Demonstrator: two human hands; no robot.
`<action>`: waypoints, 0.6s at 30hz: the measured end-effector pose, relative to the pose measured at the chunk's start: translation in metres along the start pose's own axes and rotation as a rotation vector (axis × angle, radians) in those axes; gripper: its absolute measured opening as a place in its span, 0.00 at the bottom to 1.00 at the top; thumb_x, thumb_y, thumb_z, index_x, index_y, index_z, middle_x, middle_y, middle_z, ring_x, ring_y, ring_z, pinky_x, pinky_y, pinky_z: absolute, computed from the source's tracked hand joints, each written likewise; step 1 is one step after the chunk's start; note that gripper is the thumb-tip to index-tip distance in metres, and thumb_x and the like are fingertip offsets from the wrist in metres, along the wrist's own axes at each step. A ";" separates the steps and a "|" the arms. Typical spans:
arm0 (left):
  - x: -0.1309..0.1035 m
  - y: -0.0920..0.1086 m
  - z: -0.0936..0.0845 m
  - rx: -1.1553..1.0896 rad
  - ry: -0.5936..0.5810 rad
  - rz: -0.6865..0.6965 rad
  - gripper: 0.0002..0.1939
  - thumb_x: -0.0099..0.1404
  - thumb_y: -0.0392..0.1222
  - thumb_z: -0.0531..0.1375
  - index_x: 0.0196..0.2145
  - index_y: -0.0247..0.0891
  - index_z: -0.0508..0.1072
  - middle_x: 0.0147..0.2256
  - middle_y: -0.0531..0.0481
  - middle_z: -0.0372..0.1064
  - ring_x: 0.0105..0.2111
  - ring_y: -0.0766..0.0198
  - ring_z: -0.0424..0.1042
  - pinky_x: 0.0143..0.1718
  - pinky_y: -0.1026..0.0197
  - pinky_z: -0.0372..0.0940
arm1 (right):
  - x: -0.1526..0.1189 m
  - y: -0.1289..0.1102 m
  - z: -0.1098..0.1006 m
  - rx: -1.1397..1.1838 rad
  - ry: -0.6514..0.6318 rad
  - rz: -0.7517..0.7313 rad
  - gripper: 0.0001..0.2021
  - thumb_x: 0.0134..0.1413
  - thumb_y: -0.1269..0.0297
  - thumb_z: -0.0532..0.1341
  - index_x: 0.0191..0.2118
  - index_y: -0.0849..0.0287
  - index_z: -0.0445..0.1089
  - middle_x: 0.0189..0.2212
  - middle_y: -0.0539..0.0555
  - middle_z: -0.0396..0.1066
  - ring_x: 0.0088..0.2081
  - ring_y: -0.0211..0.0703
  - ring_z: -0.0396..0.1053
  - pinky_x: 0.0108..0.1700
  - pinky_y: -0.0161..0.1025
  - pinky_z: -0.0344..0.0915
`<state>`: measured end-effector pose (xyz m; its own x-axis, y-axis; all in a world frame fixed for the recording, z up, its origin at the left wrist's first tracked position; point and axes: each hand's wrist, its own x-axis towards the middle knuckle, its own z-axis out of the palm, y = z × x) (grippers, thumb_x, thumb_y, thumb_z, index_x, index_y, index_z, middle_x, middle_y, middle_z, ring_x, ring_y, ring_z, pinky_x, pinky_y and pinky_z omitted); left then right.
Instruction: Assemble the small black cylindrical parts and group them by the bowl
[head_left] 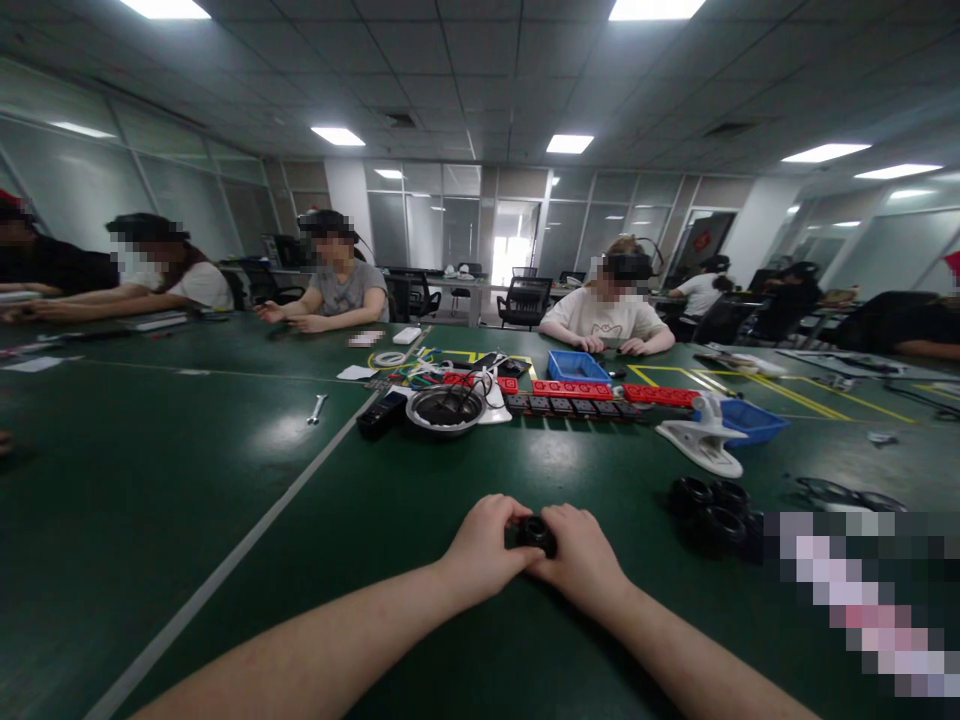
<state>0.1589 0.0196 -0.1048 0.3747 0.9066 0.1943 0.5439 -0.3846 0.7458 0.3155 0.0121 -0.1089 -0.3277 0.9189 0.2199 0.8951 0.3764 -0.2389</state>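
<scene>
Both my hands hold a small round black ring-shaped part (535,532) with a hollow centre, low over the green table (360,610). My left hand (486,540) grips it from the left, thumb at the near side and fingers at the far side. From the right, my right hand (581,548) closes on the same part, its fingertips partly hidden. Several similar black ring-shaped parts (721,522) lie in a cluster to the right of my right hand.
Beyond my hands stand a metal bowl (445,410) with dark cable, red power strips (571,389), a blue bin (577,366), another blue bin (750,420) and a white stand (705,440). A wrench (317,409) lies left. Co-workers sit across the table.
</scene>
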 end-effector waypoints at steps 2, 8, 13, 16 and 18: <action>-0.001 0.000 0.001 0.005 0.006 0.003 0.15 0.46 0.38 0.64 0.34 0.38 0.67 0.34 0.50 0.64 0.37 0.59 0.63 0.38 0.59 0.58 | -0.002 -0.002 -0.001 -0.045 0.009 -0.009 0.11 0.40 0.57 0.61 0.27 0.59 0.64 0.27 0.53 0.66 0.32 0.46 0.61 0.35 0.40 0.53; -0.001 0.000 -0.008 -0.026 -0.080 0.162 0.18 0.47 0.39 0.64 0.37 0.40 0.67 0.38 0.51 0.62 0.41 0.59 0.60 0.42 0.60 0.57 | 0.001 0.013 -0.012 0.229 -0.172 -0.160 0.21 0.36 0.54 0.64 0.39 0.57 0.65 0.35 0.53 0.64 0.37 0.46 0.60 0.38 0.40 0.56; 0.001 0.001 -0.017 -0.037 -0.105 0.216 0.21 0.48 0.44 0.64 0.41 0.42 0.67 0.40 0.50 0.62 0.43 0.59 0.60 0.44 0.59 0.56 | 0.007 0.024 -0.024 0.430 -0.307 -0.223 0.16 0.40 0.63 0.64 0.39 0.57 0.67 0.36 0.52 0.64 0.40 0.45 0.61 0.42 0.40 0.57; 0.003 0.002 -0.018 -0.045 -0.156 0.190 0.17 0.51 0.42 0.63 0.39 0.41 0.69 0.36 0.52 0.65 0.39 0.61 0.62 0.40 0.61 0.57 | 0.009 0.028 -0.025 0.476 -0.332 -0.256 0.11 0.43 0.64 0.63 0.36 0.58 0.69 0.34 0.51 0.65 0.39 0.44 0.61 0.42 0.38 0.57; 0.003 0.003 -0.017 -0.049 -0.165 0.166 0.16 0.50 0.41 0.63 0.39 0.41 0.70 0.35 0.52 0.65 0.36 0.62 0.63 0.38 0.62 0.57 | 0.009 0.028 -0.021 0.463 -0.314 -0.232 0.11 0.41 0.63 0.63 0.34 0.58 0.69 0.32 0.50 0.65 0.37 0.43 0.62 0.39 0.37 0.57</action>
<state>0.1487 0.0243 -0.0913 0.5761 0.7891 0.2131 0.4285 -0.5136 0.7433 0.3438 0.0284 -0.0941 -0.6352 0.7711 0.0428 0.5883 0.5191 -0.6200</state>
